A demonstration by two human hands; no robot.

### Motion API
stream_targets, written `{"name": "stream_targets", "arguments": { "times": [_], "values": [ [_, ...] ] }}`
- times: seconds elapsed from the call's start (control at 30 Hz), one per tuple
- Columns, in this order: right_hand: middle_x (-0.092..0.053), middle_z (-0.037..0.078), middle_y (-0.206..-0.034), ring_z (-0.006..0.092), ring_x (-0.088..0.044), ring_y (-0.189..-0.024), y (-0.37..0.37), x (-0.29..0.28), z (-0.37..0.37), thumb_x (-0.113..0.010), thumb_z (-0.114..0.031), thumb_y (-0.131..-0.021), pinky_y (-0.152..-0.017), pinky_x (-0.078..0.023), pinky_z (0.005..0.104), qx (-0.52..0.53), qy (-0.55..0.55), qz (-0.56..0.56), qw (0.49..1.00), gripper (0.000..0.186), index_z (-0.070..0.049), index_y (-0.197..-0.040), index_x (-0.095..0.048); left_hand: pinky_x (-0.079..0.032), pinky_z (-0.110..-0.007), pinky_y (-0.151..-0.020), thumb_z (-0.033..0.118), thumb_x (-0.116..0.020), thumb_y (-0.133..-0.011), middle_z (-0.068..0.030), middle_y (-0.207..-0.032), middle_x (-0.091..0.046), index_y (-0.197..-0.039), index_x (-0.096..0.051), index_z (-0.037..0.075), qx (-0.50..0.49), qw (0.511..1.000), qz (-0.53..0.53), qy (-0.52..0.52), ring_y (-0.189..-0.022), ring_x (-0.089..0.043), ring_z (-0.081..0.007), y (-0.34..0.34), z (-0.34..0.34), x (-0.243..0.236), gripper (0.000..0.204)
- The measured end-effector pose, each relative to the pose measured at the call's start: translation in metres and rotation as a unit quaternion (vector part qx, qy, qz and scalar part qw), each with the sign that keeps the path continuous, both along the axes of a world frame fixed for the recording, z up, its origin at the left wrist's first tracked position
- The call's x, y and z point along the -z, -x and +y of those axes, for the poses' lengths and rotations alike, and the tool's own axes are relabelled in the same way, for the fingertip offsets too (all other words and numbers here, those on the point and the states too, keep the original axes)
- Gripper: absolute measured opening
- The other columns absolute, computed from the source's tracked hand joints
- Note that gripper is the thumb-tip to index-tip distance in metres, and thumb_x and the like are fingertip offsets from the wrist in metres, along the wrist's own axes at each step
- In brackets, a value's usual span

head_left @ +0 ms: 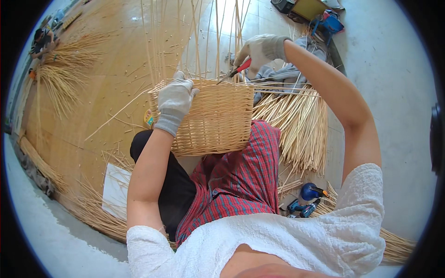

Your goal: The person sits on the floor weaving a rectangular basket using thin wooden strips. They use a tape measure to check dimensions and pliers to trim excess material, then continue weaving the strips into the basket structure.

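A half-woven wicker basket (213, 116) rests tilted on my lap, with several long upright stakes (197, 41) rising from its far edge. In a pale knit glove with a grey cuff, my left hand (176, 98) grips the basket's upper left rim. My right hand (263, 50), gloved the same way, closes around red-handled cutters (242, 66) above the rim's right half. Their narrow metal tip points down-left and meets the woven edge among the stakes. A few loose strands (287, 89) stick out to the right of the basket.
A thick bundle of cut wicker (299, 125) lies right of the basket, beside grey cloth (273, 74). A blue spray bottle (308, 191) and a power drill (306, 208) sit near my right side. Another person (42, 41) works by wicker (65, 69) at far left. A white board (116, 187) lies left.
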State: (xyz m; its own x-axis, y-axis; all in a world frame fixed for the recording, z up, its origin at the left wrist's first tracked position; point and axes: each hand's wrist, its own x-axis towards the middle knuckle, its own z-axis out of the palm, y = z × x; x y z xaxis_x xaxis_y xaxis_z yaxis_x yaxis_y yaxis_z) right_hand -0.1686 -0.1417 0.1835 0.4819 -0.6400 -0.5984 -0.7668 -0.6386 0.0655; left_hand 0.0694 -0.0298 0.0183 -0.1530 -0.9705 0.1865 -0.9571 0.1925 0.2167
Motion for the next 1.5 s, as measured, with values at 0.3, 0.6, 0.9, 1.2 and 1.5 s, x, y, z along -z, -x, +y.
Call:
{"name": "stream_targets", "arguments": {
  "times": [0.3,0.6,0.9,1.2,1.5],
  "values": [
    [-0.065,0.006,-0.092,0.0161,-0.065,-0.087,0.065,0.033,0.023,-0.071,-0.046,-0.09,-0.078,-0.054,0.0313,0.333,-0.047,-0.256,0.906,0.065,-0.001,-0.136,-0.058,-0.055,-0.047,-0.075,0.027,-0.063,-0.095,-0.0078,-0.105,-0.065,-0.108,-0.066,0.017,0.112,0.99,0.072,0.052,-0.087,-0.069,-0.0316,0.089,-0.004,0.002,0.016],
    [-0.062,0.02,-0.129,0.0345,-0.059,-0.123,0.094,0.072,0.063,-0.073,-0.054,-0.082,-0.106,-0.044,0.041,0.124,0.265,-0.276,0.916,0.073,-0.011,-0.139,-0.055,-0.053,-0.039,-0.069,0.007,-0.066,-0.093,-0.008,-0.092,-0.063,-0.098,-0.065,0.006,0.034,0.921,0.32,0.222,-0.073,-0.065,-0.0258,0.089,-0.005,0.015,0.005],
    [-0.066,0.006,-0.11,0.0255,-0.064,-0.107,0.076,0.102,0.067,-0.08,-0.048,-0.08,-0.089,-0.051,0.0399,-0.038,0.324,-0.107,0.939,0.062,-0.019,-0.131,-0.06,-0.048,-0.029,-0.067,0.004,-0.071,-0.092,-0.0056,-0.084,-0.056,-0.091,-0.065,0.001,0.048,0.868,0.484,0.098,-0.07,-0.055,-0.0134,0.063,0.013,0.02,0.007],
    [-0.069,0.007,-0.107,0.0248,-0.066,-0.105,0.117,0.032,0.012,-0.076,-0.024,-0.081,-0.095,-0.051,0.0358,-0.123,0.34,-0.049,0.931,0.046,-0.024,-0.126,-0.067,-0.055,-0.046,-0.093,0.028,-0.073,-0.089,-0.0116,-0.139,-0.058,-0.143,-0.051,0.016,0.037,0.987,0.151,-0.028,-0.111,-0.067,-0.0335,0.089,-0.001,0.034,0.059],
    [-0.072,0.014,-0.102,0.0266,-0.07,-0.091,0.1,0.062,0.03,-0.064,-0.032,-0.093,-0.081,-0.056,0.0393,0.139,0.234,-0.224,0.936,0.038,-0.012,-0.125,-0.066,-0.055,-0.044,-0.088,0.014,-0.059,-0.096,-0.0129,-0.142,-0.054,-0.147,-0.051,0.026,0.001,0.993,0.036,-0.108,-0.105,-0.069,-0.0349,0.1,0.003,0.014,0.053]
  ]
}}
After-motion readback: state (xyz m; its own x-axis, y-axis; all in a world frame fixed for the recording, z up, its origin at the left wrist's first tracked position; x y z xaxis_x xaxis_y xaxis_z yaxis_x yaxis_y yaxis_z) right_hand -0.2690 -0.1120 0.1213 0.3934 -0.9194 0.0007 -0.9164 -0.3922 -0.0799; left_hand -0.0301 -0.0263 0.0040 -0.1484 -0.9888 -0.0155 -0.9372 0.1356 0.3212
